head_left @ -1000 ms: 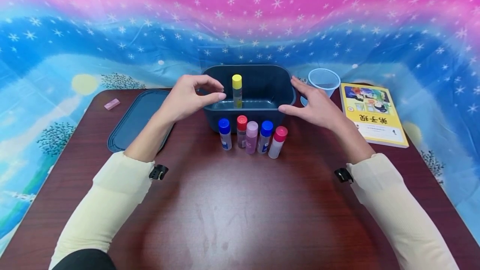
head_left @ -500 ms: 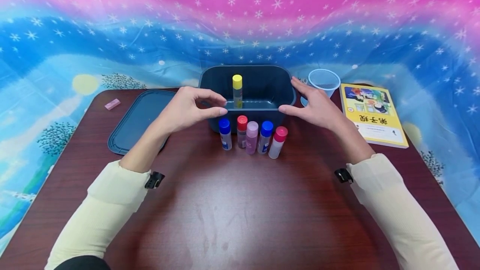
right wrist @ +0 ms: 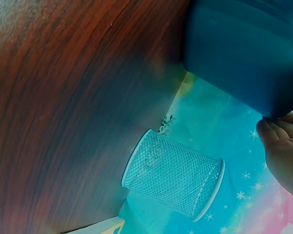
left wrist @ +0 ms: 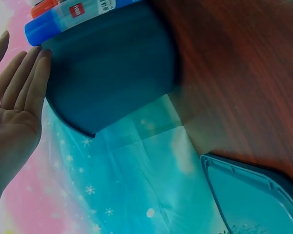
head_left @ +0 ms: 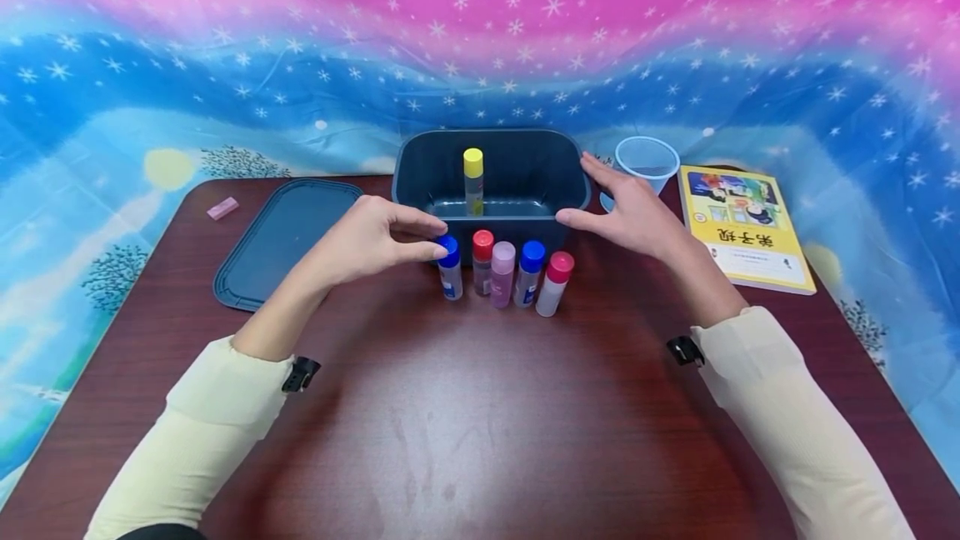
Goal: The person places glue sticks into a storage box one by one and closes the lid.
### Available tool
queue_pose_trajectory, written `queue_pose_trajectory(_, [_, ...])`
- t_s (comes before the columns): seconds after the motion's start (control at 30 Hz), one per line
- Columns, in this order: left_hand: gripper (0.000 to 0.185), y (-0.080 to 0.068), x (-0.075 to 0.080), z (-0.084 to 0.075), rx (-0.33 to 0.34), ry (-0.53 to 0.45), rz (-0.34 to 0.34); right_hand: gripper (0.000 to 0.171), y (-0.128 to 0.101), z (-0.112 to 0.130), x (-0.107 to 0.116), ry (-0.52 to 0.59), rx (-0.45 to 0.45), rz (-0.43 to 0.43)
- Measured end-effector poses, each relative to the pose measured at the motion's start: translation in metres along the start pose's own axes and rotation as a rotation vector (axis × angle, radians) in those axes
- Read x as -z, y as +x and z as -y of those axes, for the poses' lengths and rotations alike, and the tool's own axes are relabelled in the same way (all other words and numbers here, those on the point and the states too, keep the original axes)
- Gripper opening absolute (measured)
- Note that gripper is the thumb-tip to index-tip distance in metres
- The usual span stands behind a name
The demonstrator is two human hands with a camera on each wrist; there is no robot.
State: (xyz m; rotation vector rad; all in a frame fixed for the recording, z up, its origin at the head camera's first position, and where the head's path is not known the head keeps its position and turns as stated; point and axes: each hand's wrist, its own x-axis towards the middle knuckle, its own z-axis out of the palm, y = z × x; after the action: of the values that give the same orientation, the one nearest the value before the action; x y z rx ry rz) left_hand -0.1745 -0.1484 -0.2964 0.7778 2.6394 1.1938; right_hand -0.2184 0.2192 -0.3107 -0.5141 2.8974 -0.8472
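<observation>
A dark blue plastic box (head_left: 408,158) stands at the back of the table, a yellow-capped glue stick (head_left: 473,183) upright inside it. Lined up before it are several glue sticks, among them a blue-capped glue stick (head_left: 450,273) at the left end and a pink glue stick (head_left: 502,276). My left hand (head_left: 375,240) reaches to that left blue cap, thumb and fingers spread; in the left wrist view the fingers (left wrist: 31,85) look straight, with the thumb apart. Fairly straight too, my right hand (head_left: 626,211) rests on the box's right rim, thumb toward its front edge.
The box's lid (head_left: 281,232) lies flat on the left, near a small pink eraser-like block (head_left: 223,207). At the right, a light blue mesh pen holder (right wrist: 173,175) stands beside a yellow book (head_left: 750,232). A patterned cloth (head_left: 480,40) hangs behind the table.
My left hand has come down and toward me from the box's left rim to the left blue-capped glue stick. My right hand has stayed on the box.
</observation>
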Motion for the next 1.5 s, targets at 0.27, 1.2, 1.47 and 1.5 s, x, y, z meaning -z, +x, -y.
queue_pose_trajectory(0.27, [0.040, 0.002, -0.010, 0.006, 0.005, -0.007, -0.015, 0.098, 0.000, 0.001, -0.001, 0.007, 0.000, 0.007])
queue_pose_trajectory(1.2, [0.030, 0.003, -0.009, 0.005, -0.046, -0.097, -0.013, 0.097, -0.002, -0.001, 0.000, 0.013, 0.007, 0.010])
queue_pose_trajectory(1.47, [0.025, 0.003, 0.006, 0.016, -0.014, -0.297, -0.043, 0.097, 0.000, -0.001, 0.000, 0.021, 0.008, 0.009])
queue_pose_trajectory(1.5, [0.025, 0.003, 0.008, 0.018, -0.016, -0.310, -0.054, 0.096, 0.000, 0.000, 0.000, 0.024, 0.011, 0.008])
